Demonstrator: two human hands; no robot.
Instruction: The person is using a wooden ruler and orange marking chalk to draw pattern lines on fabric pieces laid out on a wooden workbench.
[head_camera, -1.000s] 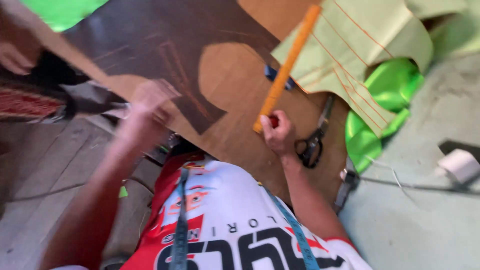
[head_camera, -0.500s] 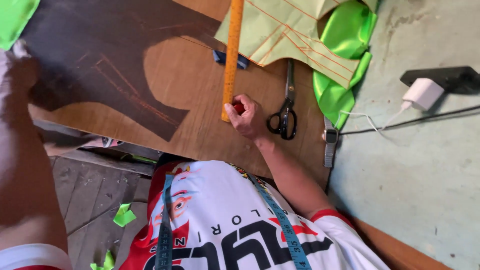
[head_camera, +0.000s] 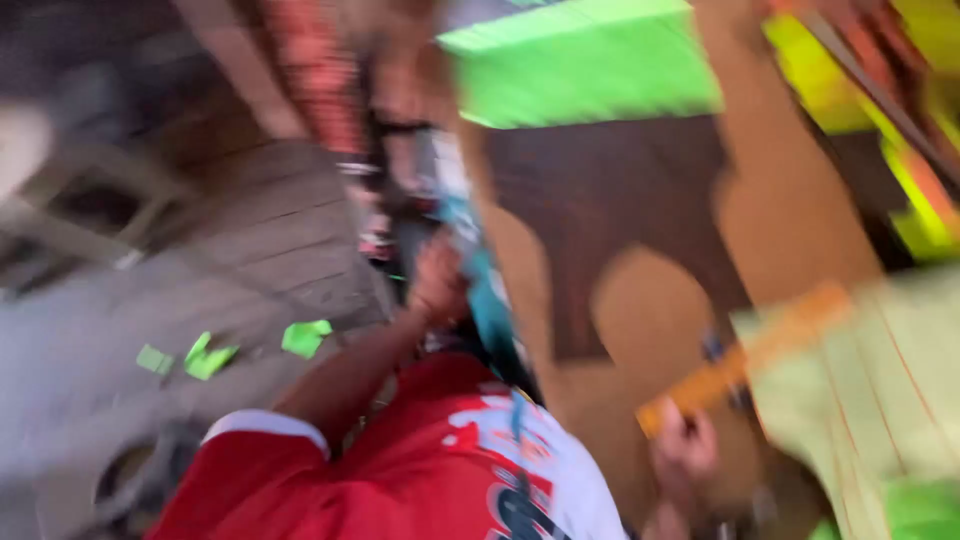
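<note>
Head view has swung left and blurred; right hand (head_camera: 682, 452) still grips the orange ruler (head_camera: 745, 362) lower right; left hand (head_camera: 437, 285), mid-frame, has gone to teal fabric (head_camera: 487, 300), grip unclear.

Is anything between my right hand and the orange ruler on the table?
Nothing visible: the right hand is already at the near end of the orange ruler, apparently gripping it, though the frame is blurred. The ruler lies on the brown board.

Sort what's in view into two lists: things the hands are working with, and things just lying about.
In hand:
- orange ruler, its near end at the right hand
- teal strap, beside the left hand; the picture is too blurred to show a grip
- brown board under the ruler
- pale green fabric with drawn lines

Lying about:
- green scraps on the floor
- bright green sheet
</note>
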